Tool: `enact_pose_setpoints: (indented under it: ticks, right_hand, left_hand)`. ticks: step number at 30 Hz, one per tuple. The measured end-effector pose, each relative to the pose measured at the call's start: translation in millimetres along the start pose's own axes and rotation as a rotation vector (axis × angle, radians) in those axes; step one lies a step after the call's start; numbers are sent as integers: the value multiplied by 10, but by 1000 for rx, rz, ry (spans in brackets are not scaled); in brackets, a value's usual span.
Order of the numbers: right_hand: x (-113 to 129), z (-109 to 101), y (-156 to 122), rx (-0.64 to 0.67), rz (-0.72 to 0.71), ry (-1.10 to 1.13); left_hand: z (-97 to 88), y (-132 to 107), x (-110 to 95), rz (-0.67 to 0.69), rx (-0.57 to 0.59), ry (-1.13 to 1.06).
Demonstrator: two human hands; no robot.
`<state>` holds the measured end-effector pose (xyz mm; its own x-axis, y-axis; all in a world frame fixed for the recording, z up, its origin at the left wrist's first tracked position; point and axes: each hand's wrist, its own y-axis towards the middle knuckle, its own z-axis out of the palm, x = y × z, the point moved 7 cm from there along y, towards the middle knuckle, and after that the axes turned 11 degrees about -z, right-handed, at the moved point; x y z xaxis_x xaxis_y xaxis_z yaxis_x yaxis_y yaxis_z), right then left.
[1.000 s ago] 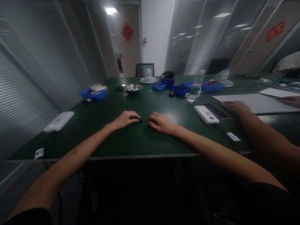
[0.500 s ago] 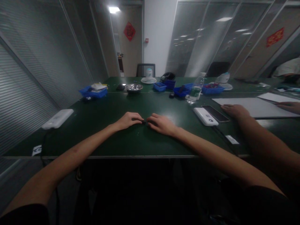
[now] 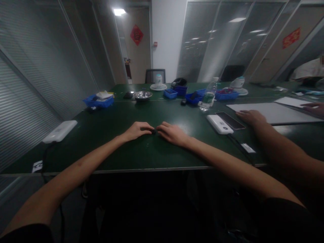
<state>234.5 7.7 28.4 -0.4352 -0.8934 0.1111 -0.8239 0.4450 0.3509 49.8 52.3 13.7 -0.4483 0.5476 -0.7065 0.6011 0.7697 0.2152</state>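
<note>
Mid-frame, the left hand [image 3: 136, 131] has its grip pinched on a small dark object [image 3: 153, 132], partly hidden and blurred. The right hand [image 3: 175, 134] curls beside it; whether its grip is closed or touching, I cannot tell. The right edge crops a co-worker's hand [image 3: 316, 108].

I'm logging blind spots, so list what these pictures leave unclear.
All in the head view:
Small black object: too small and dark to identify, partly covered by the left hand.
Right hand: blur hides whether its fingertips touch that object.
Metal bowl: contents too small to name.
Co-worker's hand at far right: cut off by the right edge.
</note>
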Motion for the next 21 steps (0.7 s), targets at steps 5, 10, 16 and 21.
enact_pose_setpoints:
  ticks: [5,10,16,21]
  right_hand:
    - [-34,17,-5,-1,34,-33]
    - [-78,21,-6,16,84,-56]
    - [-146,-16,-33,8,135,-38]
    - [-137,-32,-38,16,143,-31]
  left_hand:
    - [32,15,13,-9,48,28]
    - [5,37,53,27,41,133]
    - [-581,-41,590,-157,-92,329]
    - [-1303,-374,1139,-430,-318,452]
